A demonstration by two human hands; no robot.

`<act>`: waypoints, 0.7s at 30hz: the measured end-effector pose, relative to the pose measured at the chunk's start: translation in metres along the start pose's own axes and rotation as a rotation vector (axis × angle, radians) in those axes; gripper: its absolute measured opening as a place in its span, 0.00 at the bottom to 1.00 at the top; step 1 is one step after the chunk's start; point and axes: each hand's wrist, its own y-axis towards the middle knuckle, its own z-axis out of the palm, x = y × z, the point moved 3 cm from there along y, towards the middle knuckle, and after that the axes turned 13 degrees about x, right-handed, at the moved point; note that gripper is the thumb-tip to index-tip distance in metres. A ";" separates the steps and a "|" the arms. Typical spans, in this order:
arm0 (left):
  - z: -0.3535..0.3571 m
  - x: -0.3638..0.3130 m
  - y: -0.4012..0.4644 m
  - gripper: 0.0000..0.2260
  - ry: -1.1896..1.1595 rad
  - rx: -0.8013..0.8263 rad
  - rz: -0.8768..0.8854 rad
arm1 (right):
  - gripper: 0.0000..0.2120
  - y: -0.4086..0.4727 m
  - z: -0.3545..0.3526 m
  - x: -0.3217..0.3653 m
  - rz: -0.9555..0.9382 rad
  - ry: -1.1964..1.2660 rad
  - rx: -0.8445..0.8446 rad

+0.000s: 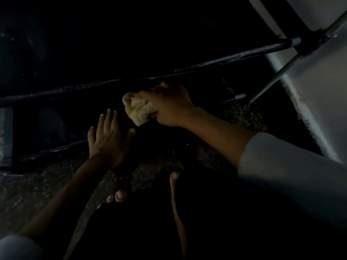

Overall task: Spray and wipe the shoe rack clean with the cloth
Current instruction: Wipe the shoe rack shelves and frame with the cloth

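While the right hand [171,104] held the bunched cloth [139,110] against the rack's rail [206,61], firm strokes suited; left hand [107,136] splayed, holding nothing.

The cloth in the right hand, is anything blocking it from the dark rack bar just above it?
Nothing visible does. The right hand grips the bunched cloth just below the dark rack bar. The left hand lies open, lower and to the side, off that path. The scene is very dim.

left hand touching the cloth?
Apart. The head view shows dark floor between the left hand, fingers spread, and the cloth bunched in the right hand.
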 end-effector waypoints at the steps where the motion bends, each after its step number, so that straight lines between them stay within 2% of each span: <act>1: 0.000 0.000 0.000 0.32 0.002 -0.003 0.004 | 0.29 -0.002 -0.001 -0.011 0.033 0.034 0.008; 5: -0.001 0.002 -0.002 0.31 -0.006 -0.008 0.021 | 0.30 -0.017 -0.004 -0.075 0.217 0.124 -0.002; 9: 0.001 0.004 0.001 0.31 -0.029 0.009 0.025 | 0.34 -0.028 -0.007 -0.128 0.377 0.242 0.071; 12: 0.000 0.007 0.008 0.29 -0.095 0.050 0.019 | 0.31 -0.034 -0.009 -0.150 0.486 0.284 0.040; 18: -0.002 0.008 0.011 0.28 -0.118 0.058 0.025 | 0.29 -0.030 -0.013 -0.143 0.569 0.179 0.022; 20: -0.001 0.009 0.010 0.28 -0.098 0.081 0.027 | 0.29 -0.024 -0.011 -0.121 0.512 0.140 0.011; 21: -0.002 0.009 0.010 0.28 -0.097 0.095 0.030 | 0.32 -0.023 -0.011 -0.104 0.445 0.202 0.062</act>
